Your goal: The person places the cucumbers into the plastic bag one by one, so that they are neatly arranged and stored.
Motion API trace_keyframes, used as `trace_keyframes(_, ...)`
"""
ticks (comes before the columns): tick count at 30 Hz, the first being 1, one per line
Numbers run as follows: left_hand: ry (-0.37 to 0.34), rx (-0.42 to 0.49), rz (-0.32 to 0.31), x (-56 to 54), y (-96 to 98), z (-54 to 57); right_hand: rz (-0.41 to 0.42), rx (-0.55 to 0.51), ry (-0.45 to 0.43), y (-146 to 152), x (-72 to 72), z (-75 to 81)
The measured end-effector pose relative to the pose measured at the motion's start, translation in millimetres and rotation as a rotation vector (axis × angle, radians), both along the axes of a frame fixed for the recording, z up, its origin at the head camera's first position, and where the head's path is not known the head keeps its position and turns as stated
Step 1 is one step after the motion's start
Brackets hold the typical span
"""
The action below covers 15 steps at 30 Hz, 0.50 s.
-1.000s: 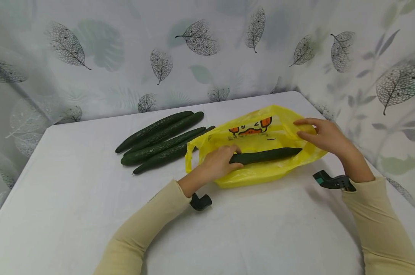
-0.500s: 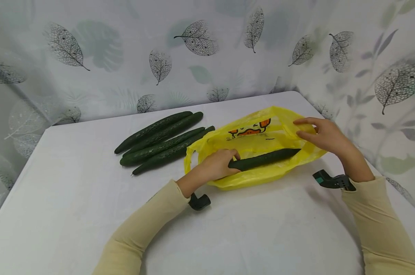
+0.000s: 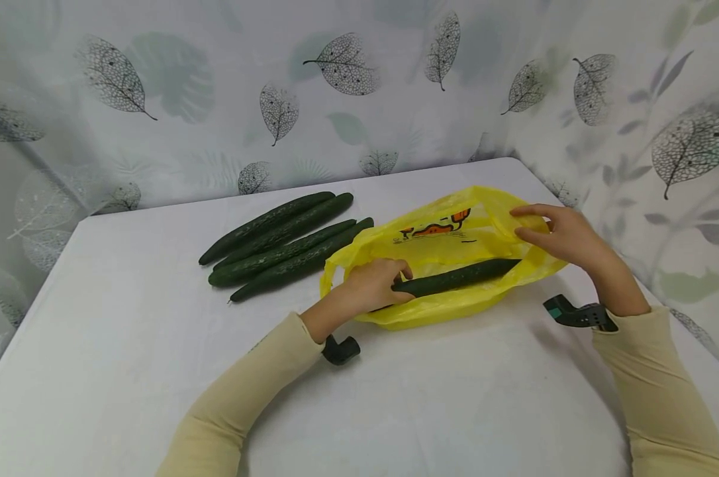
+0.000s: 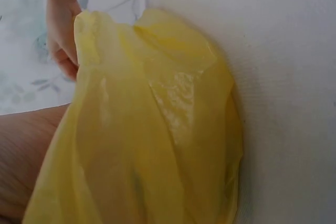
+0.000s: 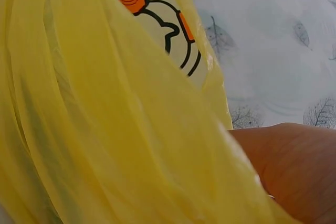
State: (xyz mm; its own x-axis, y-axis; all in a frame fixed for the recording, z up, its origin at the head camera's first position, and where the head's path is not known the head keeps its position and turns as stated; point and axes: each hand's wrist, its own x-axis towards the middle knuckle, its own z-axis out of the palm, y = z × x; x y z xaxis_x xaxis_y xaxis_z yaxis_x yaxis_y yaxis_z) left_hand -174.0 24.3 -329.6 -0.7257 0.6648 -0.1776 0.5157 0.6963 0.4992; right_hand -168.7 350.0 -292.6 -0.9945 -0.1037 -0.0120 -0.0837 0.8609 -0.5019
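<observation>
In the head view, a yellow plastic bag lies on its side with its mouth spread toward the left. A dark green cucumber lies inside it. My left hand reaches into the mouth and holds the cucumber's near end between curled fingers and thumb. With thumb and fingers my right hand pinches the bag's right side. In the left wrist view, thin yellow plastic covers the left fingers. Yellow folds likewise hide the right fingers in the right wrist view.
Several cucumbers lie side by side left of the bag, some close to its handle. They rest on a white-covered table. A leaf-patterned curtain hangs along the back and right side.
My left hand has lowered slightly and shifted a little left, and the cucumber has sunk a bit deeper in the bag. The bag's upper side has sagged. My right hand stays put.
</observation>
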Motion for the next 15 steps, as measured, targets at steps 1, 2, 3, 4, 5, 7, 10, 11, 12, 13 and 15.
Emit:
trace_keyframes(1, 0.001, 0.002, 0.004, -0.3, -0.7, 0.3, -0.001, 0.003, -0.001, 0.2, -0.4, -0.1)
trace_keyframes(2, 0.001, 0.008, 0.007, -0.7, -1.4, 0.5, -0.001, 0.004, -0.001, 0.3, -0.8, -0.2)
trace_keyframes(3, 0.001, 0.018, 0.009, -0.9, -2.1, 0.7, -0.001, 0.004, -0.004, 0.4, -1.1, -0.3)
trace_keyframes(4, 0.003, 0.028, 0.011, -1.0, -2.8, 0.8, -0.001, 0.004, -0.005, 0.5, -1.3, -0.4)
trace_keyframes(5, 0.004, 0.04, 0.015, -1.2, -3.5, 0.7, -0.002, 0.002, -0.007, 0.4, -1.5, -0.5)
trace_keyframes(7, 0.006, 0.067, 0.019, -1.1, -4.8, 1.2, -0.003, -0.003, -0.01, 0.3, -1.6, -0.8)
trace_keyframes(10, 0.02, 0.103, 0.018, -0.1, -6.6, 2.4, -0.004, -0.011, -0.015, 0.5, -1.6, -1.4)
trace_keyframes(11, 0.027, 0.116, 0.016, 0.3, -7.1, 3.0, 0.0, -0.011, -0.012, 0.5, -1.7, -1.6)
trace_keyframes(12, 0.033, 0.129, 0.014, 0.9, -7.8, 3.9, 0.001, -0.012, -0.012, 1.0, -2.0, -1.9)
trace_keyframes(13, 0.043, 0.139, 0.011, 1.3, -8.4, 4.5, 0.003, -0.01, -0.01, 1.4, -2.3, -2.1)
trace_keyframes(15, 0.065, 0.156, 0.004, 2.5, -9.5, 6.1, 0.007, -0.005, 0.0, 1.4, -2.8, -2.6)
